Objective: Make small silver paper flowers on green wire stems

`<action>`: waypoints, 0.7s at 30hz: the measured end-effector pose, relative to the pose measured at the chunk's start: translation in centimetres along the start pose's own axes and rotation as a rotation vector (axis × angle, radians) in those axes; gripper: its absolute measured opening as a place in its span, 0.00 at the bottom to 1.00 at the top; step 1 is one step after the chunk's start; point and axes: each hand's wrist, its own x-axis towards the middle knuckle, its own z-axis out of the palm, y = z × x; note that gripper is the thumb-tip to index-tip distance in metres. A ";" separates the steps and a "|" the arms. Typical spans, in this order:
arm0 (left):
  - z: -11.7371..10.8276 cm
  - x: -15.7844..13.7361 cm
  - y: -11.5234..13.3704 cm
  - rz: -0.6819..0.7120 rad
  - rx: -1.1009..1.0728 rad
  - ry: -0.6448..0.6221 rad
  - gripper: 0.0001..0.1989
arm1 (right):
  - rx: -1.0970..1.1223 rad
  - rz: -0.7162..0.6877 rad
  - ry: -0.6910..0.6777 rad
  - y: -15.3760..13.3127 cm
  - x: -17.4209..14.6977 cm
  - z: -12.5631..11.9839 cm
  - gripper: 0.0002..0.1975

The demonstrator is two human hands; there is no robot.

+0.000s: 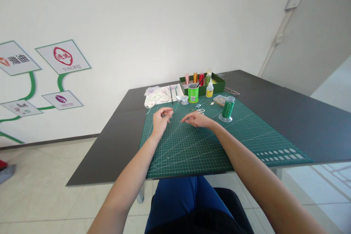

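Observation:
Over the green cutting mat (189, 153), my left hand (162, 117) is raised with its fingers bent and thumb brought in towards them. A thin greenish strand (176, 106) shows just beyond its fingertips; whether it is held I cannot make out. To the right, my right hand (196, 119) is bent down at the wrist, its fingertips pinched together and pointing at the left hand. Anything in that pinch is too small to see. White-handled scissors (201, 110) lie right behind the right hand. A spool of green thread (228, 108) stands upright on its clear base farther right.
Behind the hands stand a green tin (193, 94), a small yellow-labelled bottle (210, 90) and a green box (219, 87) holding several thread spools. A white sheet (161, 97) lies back left, beside a small clear spool (184, 100). A clear case (219, 99) sits behind the green spool.

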 end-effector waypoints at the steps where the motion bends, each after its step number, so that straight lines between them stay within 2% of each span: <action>1: 0.0 0.1 -0.1 -0.005 0.005 0.006 0.15 | 0.003 0.000 -0.006 0.0 0.0 0.0 0.22; 21: -0.6 0.4 -0.9 -0.041 0.091 0.027 0.15 | 0.035 -0.021 -0.105 -0.7 -0.2 0.1 0.20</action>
